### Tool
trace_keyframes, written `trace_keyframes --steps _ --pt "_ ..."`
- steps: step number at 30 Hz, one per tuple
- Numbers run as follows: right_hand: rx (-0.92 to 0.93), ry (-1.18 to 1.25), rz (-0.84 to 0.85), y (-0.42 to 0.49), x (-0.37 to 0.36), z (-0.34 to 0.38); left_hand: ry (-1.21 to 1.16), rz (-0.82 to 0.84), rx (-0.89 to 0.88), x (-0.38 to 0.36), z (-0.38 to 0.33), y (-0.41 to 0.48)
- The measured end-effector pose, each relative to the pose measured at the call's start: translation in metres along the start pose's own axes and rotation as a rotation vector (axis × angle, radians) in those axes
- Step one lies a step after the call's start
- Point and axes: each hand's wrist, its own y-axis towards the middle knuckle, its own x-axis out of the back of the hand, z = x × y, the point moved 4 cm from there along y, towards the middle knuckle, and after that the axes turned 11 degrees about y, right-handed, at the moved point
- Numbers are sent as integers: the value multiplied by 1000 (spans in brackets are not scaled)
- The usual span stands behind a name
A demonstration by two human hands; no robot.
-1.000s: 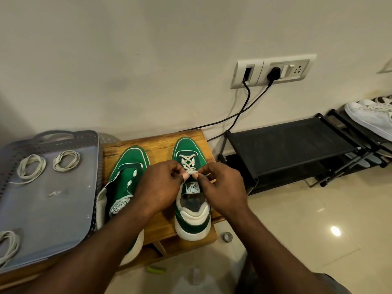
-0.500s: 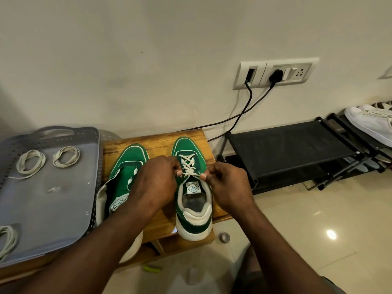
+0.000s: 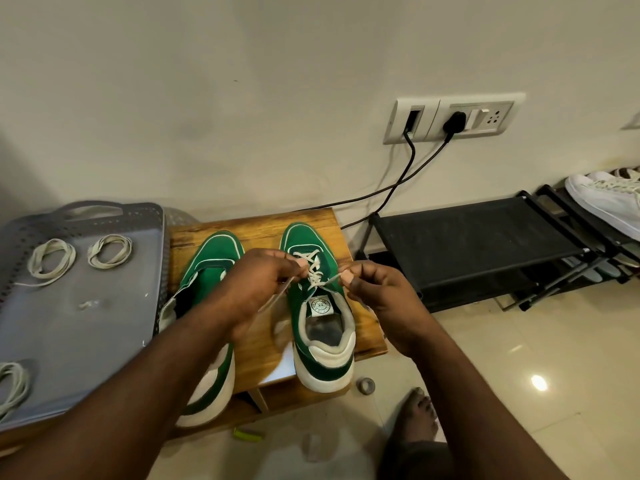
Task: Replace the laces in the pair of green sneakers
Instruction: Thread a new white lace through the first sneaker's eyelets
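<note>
The grey tray (image 3: pixel 86 323) at your left carries three coiled laces (image 3: pixel 52 258). On the wooden tabletop (image 3: pixel 256 226) the pair stands side by side, toes to the wall. The left sneaker (image 3: pixel 211 258) shows no lace where your arm leaves it visible; I judge it yet to be done. A white lace (image 3: pixel 313 268) crosses the right sneaker (image 3: pixel 325 327) up to its top eyelets. Your left hand (image 3: pixel 256 285) and right hand (image 3: pixel 381 292) each pinch one lace end in curled fingers (image 3: pixel 360 271), drawn apart; the knot remains.

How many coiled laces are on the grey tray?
3: first coil at the tray's far left, second coil beside it, third coil at the near left edge, cropped; more may be hidden.
</note>
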Motion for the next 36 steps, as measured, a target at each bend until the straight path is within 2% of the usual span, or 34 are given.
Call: trace_keyframes --steps 6,8,10,16,19,23,27,32,36 --pt "141 381 28 6 -1 -1 -497 122 -62 -16 0 -5" --pt "141 494 69 6 -10 -4 -611 138 -72 -22 -1 -7" --pt "128 594 41 3 -21 -4 -671 117 -65 -27 1 -8" --pt "80 737 -70 3 -32 -1 -649 57 -113 -33 6 -3" --pt "77 688 -66 6 -33 -2 -587 27 -135 -37 9 -2" --pt "116 601 -81 5 -36 -2 -562 -50 -78 -40 11 0" --pt "137 494 -209 4 -36 -4 -536 -118 -25 -40 14 0" --pt "73 679 -227 10 -40 -12 -619 -62 -32 -41 14 2" --pt "51 729 -247 10 -39 -12 -662 -38 -77 -40 13 2"
